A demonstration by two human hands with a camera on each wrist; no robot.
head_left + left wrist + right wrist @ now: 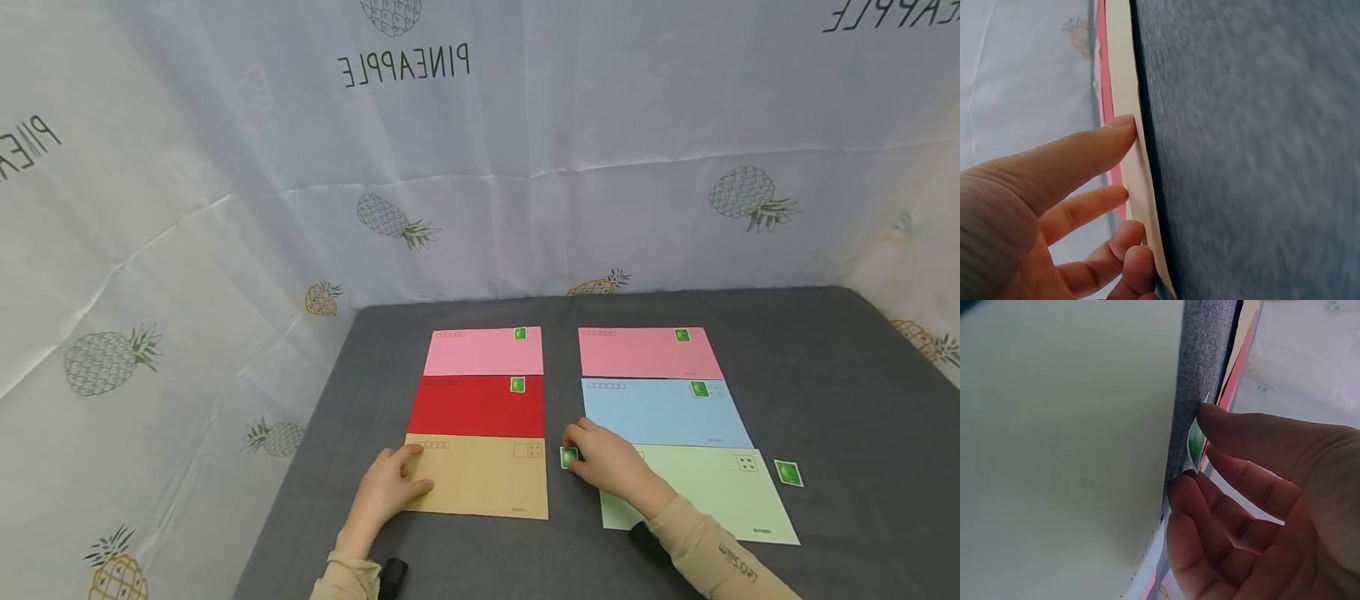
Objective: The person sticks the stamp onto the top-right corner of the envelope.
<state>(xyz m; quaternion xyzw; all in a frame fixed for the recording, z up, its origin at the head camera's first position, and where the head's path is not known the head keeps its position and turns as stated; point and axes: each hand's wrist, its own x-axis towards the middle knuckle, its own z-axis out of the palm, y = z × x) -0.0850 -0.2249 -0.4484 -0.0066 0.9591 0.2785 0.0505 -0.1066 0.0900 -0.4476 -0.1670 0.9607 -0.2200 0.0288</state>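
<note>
My left hand rests at the left edge of a tan envelope, thumb and fingertips touching the paper. The thumb on that edge shows up close in the left wrist view. Between the two columns of envelopes, my right hand pinches a small green stamp with a white border. In the right wrist view the stamp stands bent between thumb and fingers, just over the table. Beside and partly under the right wrist lies a light green envelope. Another green stamp lies to its right.
Farther up the left column are a red envelope and a pink envelope. A blue envelope and another pink one top the right column. These four bear green stamps. Pineapple-print cloth hangs behind the grey table.
</note>
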